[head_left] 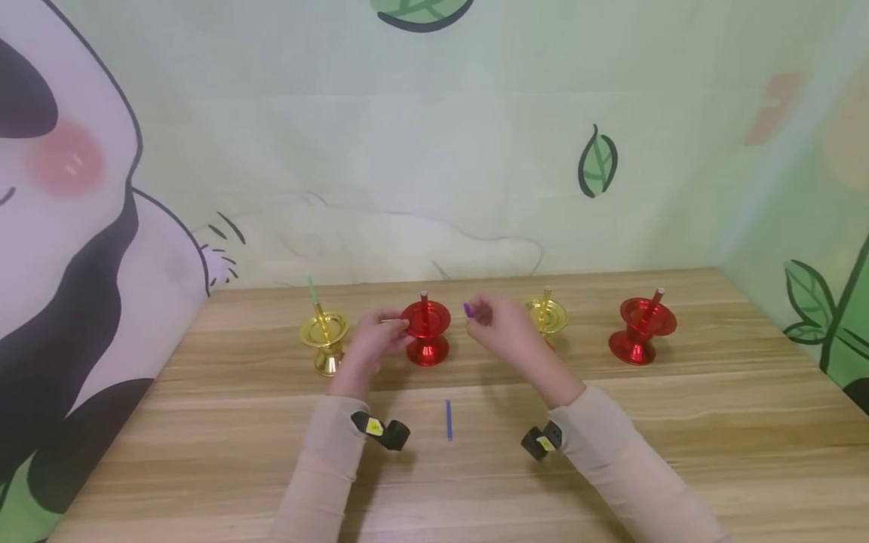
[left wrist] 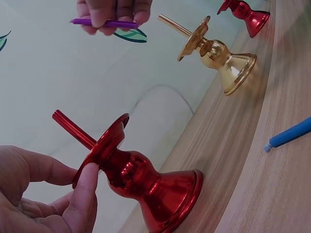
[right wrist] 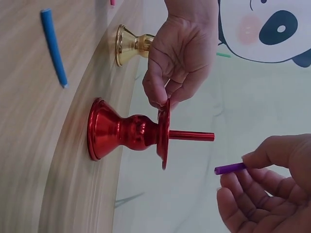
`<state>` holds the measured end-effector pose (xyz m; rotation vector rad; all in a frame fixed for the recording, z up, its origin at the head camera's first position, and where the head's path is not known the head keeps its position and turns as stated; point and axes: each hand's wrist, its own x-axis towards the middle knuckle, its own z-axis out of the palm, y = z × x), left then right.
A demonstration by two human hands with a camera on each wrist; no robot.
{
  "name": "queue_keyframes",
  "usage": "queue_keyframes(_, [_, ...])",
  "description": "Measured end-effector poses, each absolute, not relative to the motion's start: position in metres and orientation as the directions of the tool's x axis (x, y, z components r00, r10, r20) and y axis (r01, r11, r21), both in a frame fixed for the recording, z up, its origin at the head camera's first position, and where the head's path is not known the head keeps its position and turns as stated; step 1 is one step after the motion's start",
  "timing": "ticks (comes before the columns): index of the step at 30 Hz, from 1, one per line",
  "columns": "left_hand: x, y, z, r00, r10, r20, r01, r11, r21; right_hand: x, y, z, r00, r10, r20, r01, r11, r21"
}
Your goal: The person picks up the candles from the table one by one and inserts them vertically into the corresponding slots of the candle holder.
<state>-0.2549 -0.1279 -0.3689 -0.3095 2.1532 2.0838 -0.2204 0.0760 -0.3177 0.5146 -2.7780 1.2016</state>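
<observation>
The wooden table is spread wide here, and four holders are lined up along its back: a left gold holder, an inner red holder, a right gold holder half hidden in the head view, and an outer red holder. One filled, by the look of it! A green stick is stood in the left gold holder; none is seen in the other three. Over to the left hand: the inner red holder's dish rim is pinched between thumb and fingers, its foot set on the wood. And the right hand: fingers bent, closed enough for a slim purple stick to be nipped at the fingertips, one end jutting past them, held apart from the red tube and just beyond its mouth. A blue stick is left lying, untouched; a pink tip is barely glimpsed.
</observation>
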Motion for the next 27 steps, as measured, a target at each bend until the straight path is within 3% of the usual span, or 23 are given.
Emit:
queue_keyframes(16, [-0.253, -0.129, -0.366, -0.966, -0.046, -0.253, -0.254, 0.021, 0.967, -0.238, 0.055, -0.31, -0.91, -0.266, 0.318, -0.413, 0.531, -0.74])
queue_keyframes(27, [-0.252, -0.129, -0.366, -0.966, -0.047, -0.252, -0.254, 0.026, 0.967, -0.252, 0.037, -0.304, -0.908, -0.254, 0.333, -0.418, 0.484, -0.769])
